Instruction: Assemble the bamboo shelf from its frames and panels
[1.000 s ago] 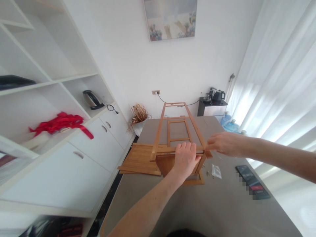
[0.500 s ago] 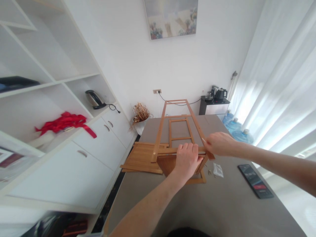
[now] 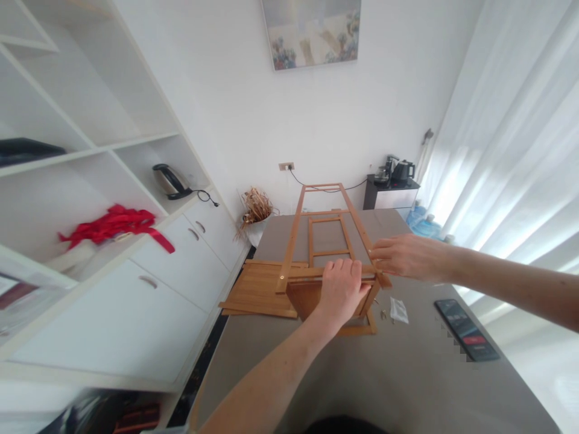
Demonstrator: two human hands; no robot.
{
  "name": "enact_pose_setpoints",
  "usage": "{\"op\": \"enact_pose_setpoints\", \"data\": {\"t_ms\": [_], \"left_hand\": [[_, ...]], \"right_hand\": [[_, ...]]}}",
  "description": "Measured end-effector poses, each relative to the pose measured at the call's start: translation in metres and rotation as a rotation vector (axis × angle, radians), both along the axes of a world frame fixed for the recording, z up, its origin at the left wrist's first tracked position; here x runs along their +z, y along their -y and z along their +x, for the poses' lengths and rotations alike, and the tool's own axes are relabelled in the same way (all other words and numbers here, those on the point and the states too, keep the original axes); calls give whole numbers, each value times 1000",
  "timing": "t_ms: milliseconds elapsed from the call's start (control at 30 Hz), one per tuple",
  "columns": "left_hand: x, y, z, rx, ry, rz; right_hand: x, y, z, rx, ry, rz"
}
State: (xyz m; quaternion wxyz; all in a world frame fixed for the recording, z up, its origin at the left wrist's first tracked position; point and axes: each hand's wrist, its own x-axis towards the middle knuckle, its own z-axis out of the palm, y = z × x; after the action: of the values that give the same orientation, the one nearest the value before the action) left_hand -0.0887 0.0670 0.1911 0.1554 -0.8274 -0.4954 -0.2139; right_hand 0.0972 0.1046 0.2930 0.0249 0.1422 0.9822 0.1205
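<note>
A light-brown wooden frame stands over the table, its two long rails running away from me and joined by crossbars. My left hand is wrapped over the near crossbar, close to its right end. Beneath that bar, a wooden panel slants down. My right hand is at the near right corner, its fingertips drawn together at the right rail. Whatever is between those fingertips is too small to make out. Another flat wooden frame lies on the table behind.
Slatted wooden panels lie on the grey table at left. To the right are small metal fittings, a clear plastic bag and a phone. White cabinets flank the table's left side.
My right hand has turned at the corner, from a tight fist to longer, straighter fingers. My left hand keeps its grip, and the wooden frame stays in place.
</note>
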Motion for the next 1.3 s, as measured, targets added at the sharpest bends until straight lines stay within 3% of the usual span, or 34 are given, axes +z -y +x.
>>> {"op": "enact_pose_setpoints", "data": {"t_ms": [167, 500, 633, 733, 833, 967, 1033, 1167, 1300], "left_hand": [[-1, 0, 0, -4, -2, -2], [1, -1, 1, 22, -5, -4], [0, 0, 1, 27, -7, -14], [0, 0, 1, 26, -10, -14], [0, -1, 0, 19, -13, -17], [1, -2, 0, 13, -8, -24], [2, -1, -1, 14, -6, -29], [3, 1, -1, 6, -4, -33], [2, 1, -1, 7, 0, -16]], "right_hand": [[-1, -7, -1, -47, 73, 2], [-2, 12, -20, -726, 86, -77], [-6, 13, -32, -902, 59, -188], [-6, 10, -28, -929, 26, -357], [-4, 4, -12, -805, 27, -325], [-1, -3, 8, -252, 78, -113], [-1, -5, 12, -64, 111, -58], [-1, -9, 10, 78, 182, -2], [-4, -14, 7, 130, 189, -5]]}}
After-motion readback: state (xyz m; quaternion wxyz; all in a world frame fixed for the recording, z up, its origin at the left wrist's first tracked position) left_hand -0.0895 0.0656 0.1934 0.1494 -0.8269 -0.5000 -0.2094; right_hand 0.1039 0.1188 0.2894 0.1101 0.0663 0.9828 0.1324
